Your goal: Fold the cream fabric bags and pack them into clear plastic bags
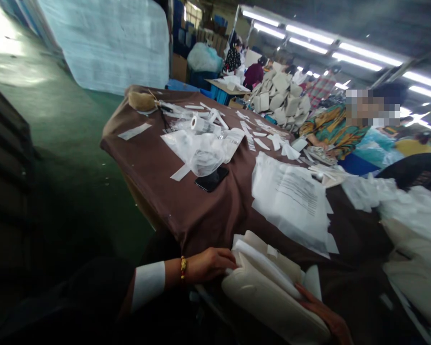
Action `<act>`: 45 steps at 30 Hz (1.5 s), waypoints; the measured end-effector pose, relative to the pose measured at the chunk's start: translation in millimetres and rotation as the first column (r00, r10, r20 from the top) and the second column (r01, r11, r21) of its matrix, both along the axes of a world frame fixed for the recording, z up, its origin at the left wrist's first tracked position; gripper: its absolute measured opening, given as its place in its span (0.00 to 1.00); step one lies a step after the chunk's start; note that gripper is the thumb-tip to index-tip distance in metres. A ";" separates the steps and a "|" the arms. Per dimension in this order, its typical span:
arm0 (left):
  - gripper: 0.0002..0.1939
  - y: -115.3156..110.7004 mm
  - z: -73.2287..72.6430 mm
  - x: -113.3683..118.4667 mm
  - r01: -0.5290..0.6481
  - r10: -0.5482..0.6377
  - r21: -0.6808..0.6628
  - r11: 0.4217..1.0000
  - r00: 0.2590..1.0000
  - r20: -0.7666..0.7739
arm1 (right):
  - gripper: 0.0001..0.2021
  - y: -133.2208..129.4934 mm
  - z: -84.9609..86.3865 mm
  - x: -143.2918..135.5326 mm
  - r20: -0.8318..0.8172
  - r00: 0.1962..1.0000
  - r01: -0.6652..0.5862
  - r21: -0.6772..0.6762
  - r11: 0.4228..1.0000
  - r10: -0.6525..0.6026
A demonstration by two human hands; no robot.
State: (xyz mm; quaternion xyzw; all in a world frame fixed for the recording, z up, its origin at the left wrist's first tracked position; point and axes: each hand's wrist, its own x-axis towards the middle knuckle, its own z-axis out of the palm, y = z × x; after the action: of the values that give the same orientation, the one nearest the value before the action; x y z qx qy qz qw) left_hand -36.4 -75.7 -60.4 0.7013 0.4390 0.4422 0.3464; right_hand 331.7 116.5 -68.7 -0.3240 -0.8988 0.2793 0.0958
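Cream bag [269, 299] at five o'clock looks light and bendy, best held by its rims: my left hand [210, 264] pinches its ten-o'clock corner; whether my right hand [325, 310] closes, I can't tell

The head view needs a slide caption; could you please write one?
Left hand and right hand on a pale item at a brown-draped table.

Looks like matt cloth on the tabletop [154, 172], mid-frame; filmy plastic in the bag stack [290, 201], right of centre; smooth on the beige piece [266, 294], lower right.
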 end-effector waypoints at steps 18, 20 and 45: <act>0.09 8.9 -0.9 28.6 -0.227 0.226 -0.063 0.972 0.974 -0.023 | 0.25 -79.6 73.7 -160.3 0.346 0.905 -0.264 0.005 0.965 0.246; 0.06 10.7 -8.2 31.2 -0.300 0.303 -0.090 0.950 0.953 0.012 | 0.30 -75.8 75.3 -163.4 0.361 0.902 -0.237 -0.045 0.971 0.237; 0.21 -22.7 -10.2 48.6 -0.487 0.642 -0.547 0.681 0.757 0.125 | 0.27 -91.4 50.5 -167.0 0.172 0.979 -0.159 0.284 0.946 0.113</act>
State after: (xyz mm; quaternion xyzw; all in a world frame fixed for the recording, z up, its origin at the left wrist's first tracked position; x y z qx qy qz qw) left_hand 12.3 -98.4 -70.7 0.3417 0.6720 0.5072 0.4176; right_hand 164.6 25.1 -18.2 -0.2638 -0.9553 0.1219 0.0541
